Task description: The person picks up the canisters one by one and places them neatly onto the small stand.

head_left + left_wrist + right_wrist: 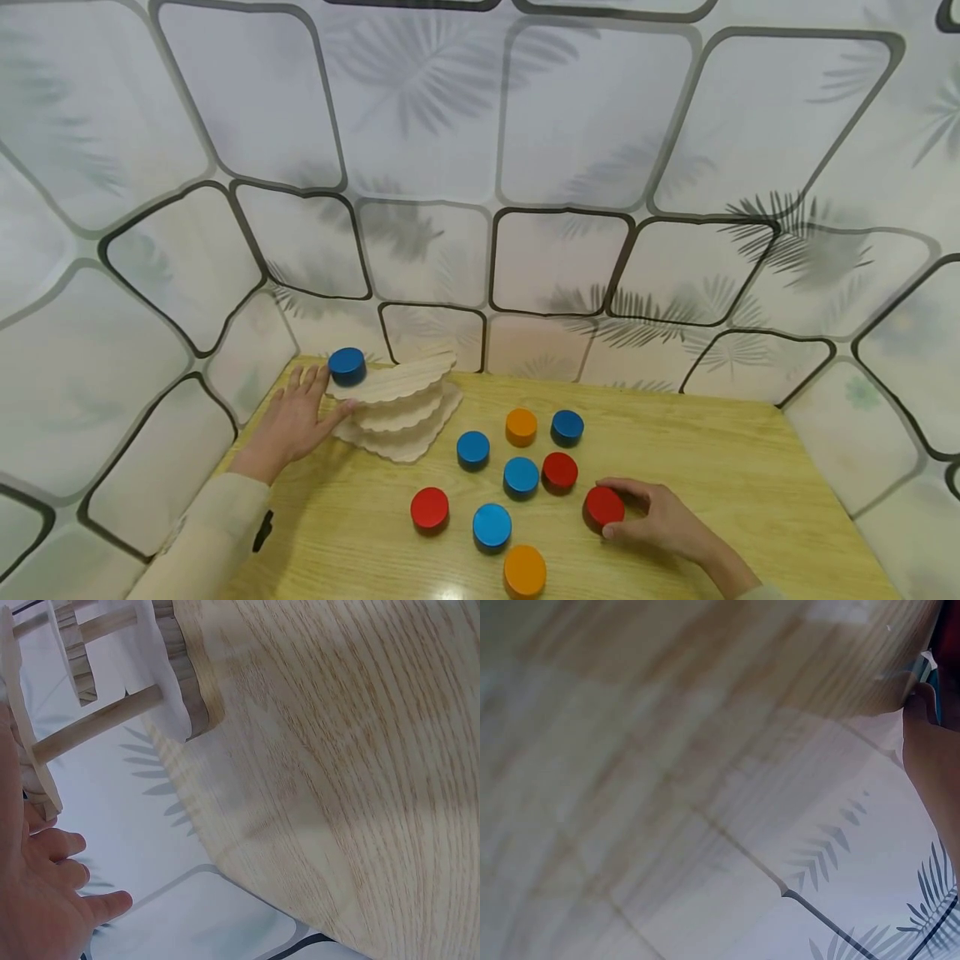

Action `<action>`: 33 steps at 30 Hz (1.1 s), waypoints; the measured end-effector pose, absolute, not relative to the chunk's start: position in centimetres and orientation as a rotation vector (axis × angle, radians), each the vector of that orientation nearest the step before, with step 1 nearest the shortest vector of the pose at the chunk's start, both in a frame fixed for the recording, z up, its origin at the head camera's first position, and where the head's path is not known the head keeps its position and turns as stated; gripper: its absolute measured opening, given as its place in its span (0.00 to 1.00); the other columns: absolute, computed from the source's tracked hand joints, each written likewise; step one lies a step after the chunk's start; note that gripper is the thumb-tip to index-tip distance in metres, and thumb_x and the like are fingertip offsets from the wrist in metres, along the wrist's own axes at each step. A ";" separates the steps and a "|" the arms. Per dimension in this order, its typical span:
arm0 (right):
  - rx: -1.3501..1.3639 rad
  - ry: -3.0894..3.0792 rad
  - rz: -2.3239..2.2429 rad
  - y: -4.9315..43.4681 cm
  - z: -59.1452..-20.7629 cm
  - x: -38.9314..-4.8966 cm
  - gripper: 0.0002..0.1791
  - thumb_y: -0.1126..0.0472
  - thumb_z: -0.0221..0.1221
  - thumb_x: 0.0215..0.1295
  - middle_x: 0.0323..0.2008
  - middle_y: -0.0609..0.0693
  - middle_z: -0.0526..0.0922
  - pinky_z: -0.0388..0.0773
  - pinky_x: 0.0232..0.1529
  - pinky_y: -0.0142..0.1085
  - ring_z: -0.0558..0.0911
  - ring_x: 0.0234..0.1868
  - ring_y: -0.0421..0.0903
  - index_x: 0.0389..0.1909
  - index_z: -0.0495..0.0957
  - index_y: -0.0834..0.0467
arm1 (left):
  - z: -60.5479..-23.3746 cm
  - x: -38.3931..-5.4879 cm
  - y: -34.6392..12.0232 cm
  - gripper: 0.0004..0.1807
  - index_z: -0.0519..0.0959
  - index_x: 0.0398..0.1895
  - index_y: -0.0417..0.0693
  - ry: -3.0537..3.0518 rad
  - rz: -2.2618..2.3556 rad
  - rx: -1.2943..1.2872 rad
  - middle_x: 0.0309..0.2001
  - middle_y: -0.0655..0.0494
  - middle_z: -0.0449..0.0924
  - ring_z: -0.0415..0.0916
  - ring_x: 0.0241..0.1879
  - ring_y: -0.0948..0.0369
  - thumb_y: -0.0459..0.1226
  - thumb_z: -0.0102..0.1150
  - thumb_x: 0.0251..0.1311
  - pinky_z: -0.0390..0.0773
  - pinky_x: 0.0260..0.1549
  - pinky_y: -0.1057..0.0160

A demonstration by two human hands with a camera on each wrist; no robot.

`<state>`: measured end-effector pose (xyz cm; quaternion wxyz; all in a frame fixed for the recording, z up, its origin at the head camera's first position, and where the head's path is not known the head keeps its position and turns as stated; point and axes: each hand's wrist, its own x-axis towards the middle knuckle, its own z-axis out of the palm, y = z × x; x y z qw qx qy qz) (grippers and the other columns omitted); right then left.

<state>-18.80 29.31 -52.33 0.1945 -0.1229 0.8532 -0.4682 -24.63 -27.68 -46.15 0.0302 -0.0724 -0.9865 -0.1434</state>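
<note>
A tiered wooden stand (405,425) with scalloped shelves and round posts (97,724) stands at the back left of the table. One blue disc (347,367) sits on its top shelf. My left hand (296,421) lies against the stand's left side, thumb at the top shelf's edge and fingers spread beside the blue disc. In the left wrist view its fingers (67,874) reach out below the shelf edge. At the right of the table, my right hand (660,521) pinches a red disc (603,508) between thumb and fingers; the right wrist view catches only part of this hand.
Loose discs lie mid-table: several blue ones, such as this blue disc (492,527), two orange, including a near orange disc (525,572), and two more red, one a red disc (430,510) toward the left. A patterned wall (562,258) borders the wooden table (720,450) behind and at both sides.
</note>
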 end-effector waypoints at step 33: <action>-0.389 2.390 -1.488 27.5 -49.8 -20.7 0.37 0.55 0.73 0.65 0.61 0.64 0.84 0.84 0.51 0.27 0.87 0.52 0.37 0.70 0.74 0.68 | -46.1 -24.6 -27.7 0.54 0.49 0.83 0.30 -3.048 -0.420 -0.216 0.81 0.24 0.50 0.43 0.81 0.27 0.67 0.42 0.77 0.56 0.72 0.24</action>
